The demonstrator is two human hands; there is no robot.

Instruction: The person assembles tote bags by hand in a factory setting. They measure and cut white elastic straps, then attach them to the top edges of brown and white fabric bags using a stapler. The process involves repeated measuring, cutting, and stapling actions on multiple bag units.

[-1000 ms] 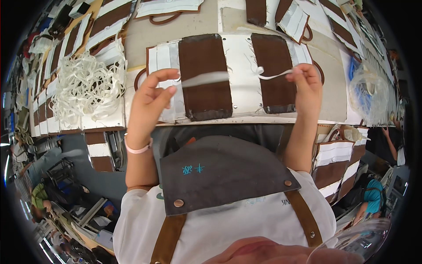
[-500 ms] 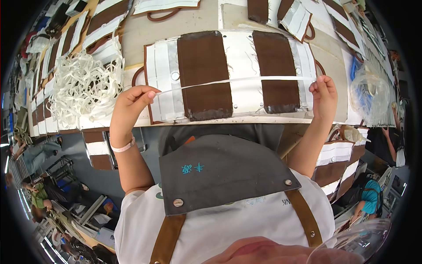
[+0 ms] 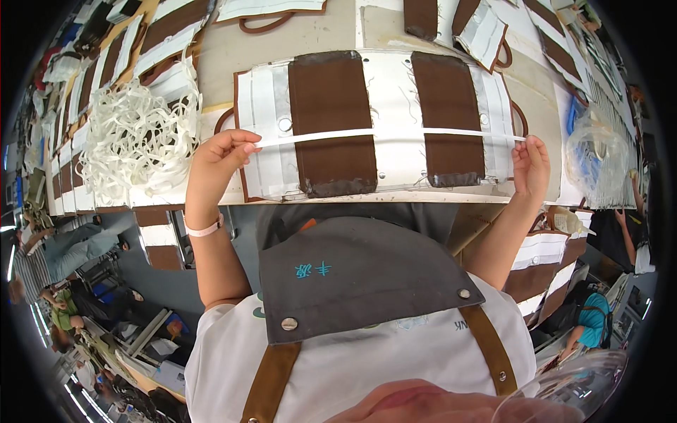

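Note:
A narrow white strip (image 3: 331, 135) is stretched nearly level across a flat bag piece (image 3: 395, 166). My left hand (image 3: 220, 166) pinches the strip's left end between thumb and fingers, and its right end is pinched in my right hand (image 3: 531, 168). White with brown edging, the bag piece carries two wide brown panels (image 3: 330, 95), dark and shiny along their top and bottom ends. A brown loop handle (image 3: 520, 118) sticks out at its right side. Loose threads lie on the white middle section between the panels.
A tangled heap of white strips (image 3: 137, 137) lies left of the bag piece. More brown-and-white pieces (image 3: 169, 39) lie at the back of the table. A clear plastic bag (image 3: 596, 151) is at the far right. Other people are at the left and right edges.
Both hands have shifted slightly right and nearer to me, the right one more. The strip now runs straighter and a little lower over the bag piece, still held at both ends.

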